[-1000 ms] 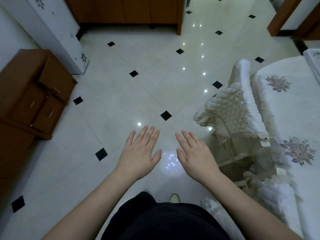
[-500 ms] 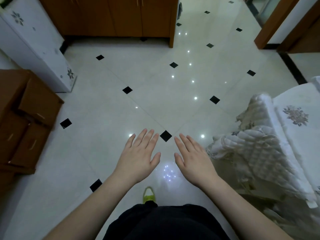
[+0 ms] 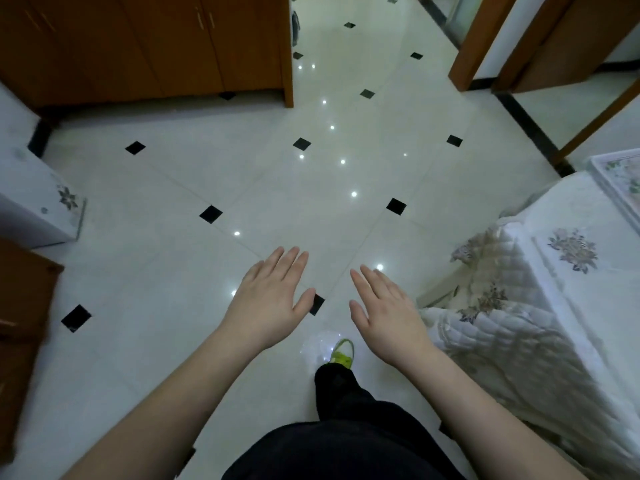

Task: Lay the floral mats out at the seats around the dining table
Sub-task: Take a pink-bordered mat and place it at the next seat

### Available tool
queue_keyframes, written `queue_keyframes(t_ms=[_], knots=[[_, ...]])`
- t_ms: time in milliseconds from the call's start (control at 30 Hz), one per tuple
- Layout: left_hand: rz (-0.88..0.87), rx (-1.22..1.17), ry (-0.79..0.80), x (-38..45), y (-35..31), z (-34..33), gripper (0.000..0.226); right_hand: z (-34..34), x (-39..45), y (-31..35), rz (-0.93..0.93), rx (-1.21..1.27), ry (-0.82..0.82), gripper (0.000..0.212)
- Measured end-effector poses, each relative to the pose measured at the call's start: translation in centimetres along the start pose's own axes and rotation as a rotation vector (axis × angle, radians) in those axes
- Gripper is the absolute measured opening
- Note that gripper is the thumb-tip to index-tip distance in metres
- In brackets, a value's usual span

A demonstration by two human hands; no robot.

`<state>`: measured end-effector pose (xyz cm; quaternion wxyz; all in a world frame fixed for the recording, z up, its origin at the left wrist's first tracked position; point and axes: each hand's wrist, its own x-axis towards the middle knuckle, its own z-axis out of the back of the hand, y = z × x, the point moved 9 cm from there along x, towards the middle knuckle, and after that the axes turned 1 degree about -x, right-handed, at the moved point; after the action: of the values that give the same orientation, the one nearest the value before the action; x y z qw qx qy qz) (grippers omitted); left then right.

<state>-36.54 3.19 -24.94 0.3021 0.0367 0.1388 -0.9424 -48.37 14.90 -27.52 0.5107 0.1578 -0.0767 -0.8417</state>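
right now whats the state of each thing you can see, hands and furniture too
left hand: open, fingers straight, holds nothing
right hand: open, fingers straight, holds nothing
floral mat: lies flat at the table's far edge, partly out of view
dining table: covered with a white flowered cloth
chair: quilted cover on, standing against the table
cabinet: doors closed
shoe: on the foot, stepping forward on the tiled floor
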Motion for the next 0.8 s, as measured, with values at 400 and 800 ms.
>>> queue_keyframes(t_ms=[400, 800], knots=[[-0.078, 0.118, 0.04, 19.0, -2.9, 1.8, 0.08, 4.6, 12.7, -10.5, -0.134, 0.029, 0.017, 0.08], [-0.242, 0.165, 0.026, 34.9, -1.2, 3.8, 0.073, 9.4, 27.0, -14.0, -0.195, 0.063, -0.029, 0.085]])
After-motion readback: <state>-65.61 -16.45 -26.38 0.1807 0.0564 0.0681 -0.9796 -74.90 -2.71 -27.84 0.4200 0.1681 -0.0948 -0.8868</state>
